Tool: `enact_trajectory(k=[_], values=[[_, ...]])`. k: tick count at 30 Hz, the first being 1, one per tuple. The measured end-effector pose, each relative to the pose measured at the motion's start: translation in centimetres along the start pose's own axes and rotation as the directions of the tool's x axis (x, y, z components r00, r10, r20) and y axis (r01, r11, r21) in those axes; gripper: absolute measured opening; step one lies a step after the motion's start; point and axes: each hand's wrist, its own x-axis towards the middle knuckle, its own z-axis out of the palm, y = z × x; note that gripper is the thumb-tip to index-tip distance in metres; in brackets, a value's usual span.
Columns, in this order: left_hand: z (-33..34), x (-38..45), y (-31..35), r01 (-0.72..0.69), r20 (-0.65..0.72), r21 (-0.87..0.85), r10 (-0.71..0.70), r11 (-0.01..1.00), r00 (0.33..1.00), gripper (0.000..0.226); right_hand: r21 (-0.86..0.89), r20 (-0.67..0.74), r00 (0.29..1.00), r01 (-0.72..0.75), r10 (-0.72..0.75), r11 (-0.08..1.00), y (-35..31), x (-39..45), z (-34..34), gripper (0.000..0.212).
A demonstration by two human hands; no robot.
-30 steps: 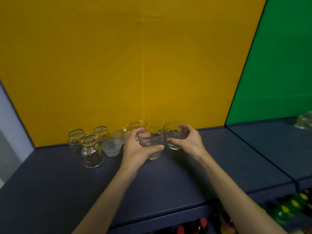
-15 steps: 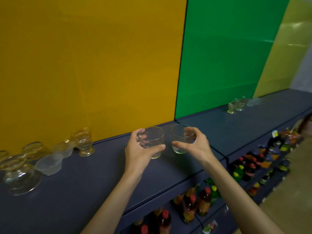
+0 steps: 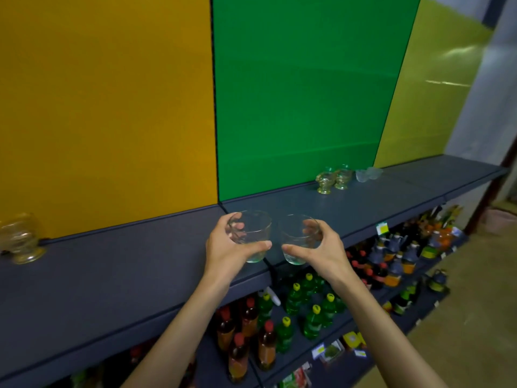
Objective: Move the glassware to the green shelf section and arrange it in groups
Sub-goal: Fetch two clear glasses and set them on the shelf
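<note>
Head view, left hand (image 3: 223, 254) gripping tumbler (image 3: 253, 233)

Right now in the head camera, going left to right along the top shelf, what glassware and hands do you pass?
Footed glass by the yellow panel → left hand gripping a clear tumbler → right hand gripping a second tumbler → two footed glasses by the green panel → small clear bowls.

Two bare forearms enter from the bottom edge, uncovered along all their visible length, with no sleeve cuff in view. The left hand (image 3: 229, 247) and the right hand (image 3: 321, 250) are bare as well, with short, plain nails on the visible fingertips.
</note>
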Motion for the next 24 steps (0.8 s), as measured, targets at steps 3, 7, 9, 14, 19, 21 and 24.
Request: enact_trajectory(k=[3, 7, 9, 14, 19, 21, 24], values=[[3.8, -0.1, -0.3, 0.011, -0.008, 0.013, -0.011, 1.000, 1.000, 0.081, 0.038, 0.002, 1.000, -0.016, 0.016, 0.999, 2.1, 1.1, -3.0, 0.072], [7.8, 0.9, -0.9, 0.008, -0.021, 0.066, -0.006, 0.998, 1.000, 0.084, 0.060, 0.003, 1.000, -0.011, 0.010, 0.998, 4.7, 3.4, -5.5, 0.080], [9.4, 1.9, -1.2, 0.002, -0.029, 0.090, 0.000, 0.996, 1.000, 0.086, 0.074, 0.011, 1.000, -0.011, 0.010, 0.997, 5.9, 4.8, -6.2, 0.080], [13.0, 6.0, -1.8, 0.006, -0.058, 0.107, 0.000, 0.994, 0.998, 0.084, 0.091, 0.070, 0.998, -0.013, 0.007, 0.996, 8.3, 9.6, -7.0, 0.071], [15.8, 11.4, -2.8, 0.037, -0.088, 0.132, -0.026, 0.991, 0.996, 0.085, 0.091, 0.114, 0.993, -0.018, 0.007, 0.996, 9.5, 16.5, -7.3, 0.066], [16.5, 13.6, -2.8, 0.051, -0.100, 0.142, -0.037, 0.989, 0.994, 0.085, 0.072, 0.147, 0.989, -0.014, 0.004, 0.997, 9.8, 19.5, -7.2, 0.066], [17.4, 16.6, -3.1, 0.064, -0.146, 0.151, -0.042, 0.986, 0.988, 0.088, 0.062, 0.169, 0.986, 0.006, -0.017, 0.998, 9.9, 23.9, -6.5, 0.067]])
